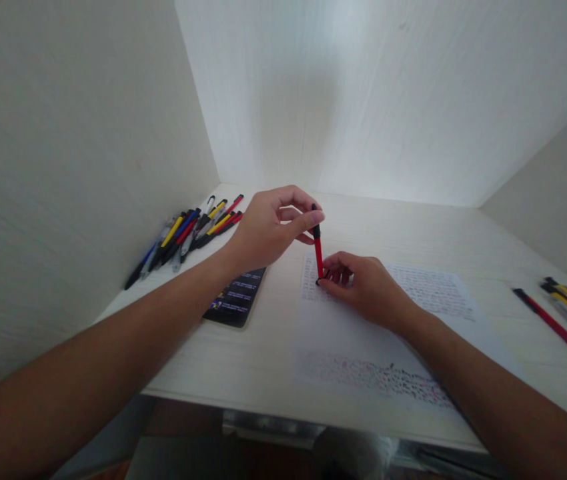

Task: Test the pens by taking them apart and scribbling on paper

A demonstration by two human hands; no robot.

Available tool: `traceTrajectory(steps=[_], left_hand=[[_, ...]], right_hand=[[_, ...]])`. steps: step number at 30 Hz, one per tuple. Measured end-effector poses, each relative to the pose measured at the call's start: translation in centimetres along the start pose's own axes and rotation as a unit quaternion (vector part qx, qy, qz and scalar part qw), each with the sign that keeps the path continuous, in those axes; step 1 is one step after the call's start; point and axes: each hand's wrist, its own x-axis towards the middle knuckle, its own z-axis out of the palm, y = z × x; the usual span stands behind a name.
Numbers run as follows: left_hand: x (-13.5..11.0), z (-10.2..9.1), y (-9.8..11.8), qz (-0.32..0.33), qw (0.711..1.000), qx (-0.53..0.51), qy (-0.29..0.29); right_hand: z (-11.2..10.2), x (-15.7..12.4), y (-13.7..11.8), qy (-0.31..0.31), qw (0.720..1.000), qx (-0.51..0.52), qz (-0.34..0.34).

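Your left hand [268,230] and right hand [363,287] both pinch an upright red pen [318,250], its tip on paper [363,333].

Both hands hold a red pen [318,252] upright on the paper [363,333], left hand [268,230] at top, right hand [363,287] at tip.

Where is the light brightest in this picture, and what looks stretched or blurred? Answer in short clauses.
Head view: brightest on the back wall just above the desk, side walls dimmer; head view: both forearms swell toward the bottom corners, wide-angle stretch; head view: the red pen held by the left hand and right hand is sharp, print on the paper too soft to read.
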Motion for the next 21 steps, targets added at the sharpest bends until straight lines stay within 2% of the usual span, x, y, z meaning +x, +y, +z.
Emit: traceTrajectory(steps=[9,16,21], left_hand=[[-0.7,0.8,1.8,0.018,0.999,0.029,-0.034],[-0.6,0.8,0.7,0.002,0.998,0.025,-0.054],[-0.8,0.9,0.0,0.005,1.0,0.011,-0.016]], right_hand=[[-0.1,-0.2,-0.7,0.004,0.999,-0.022,-0.023],[0.1,-0.2,-0.6,-0.008,1.0,0.0,-0.014],[0.1,-0.1,-0.6,-0.014,1.0,0.009,-0.007]])
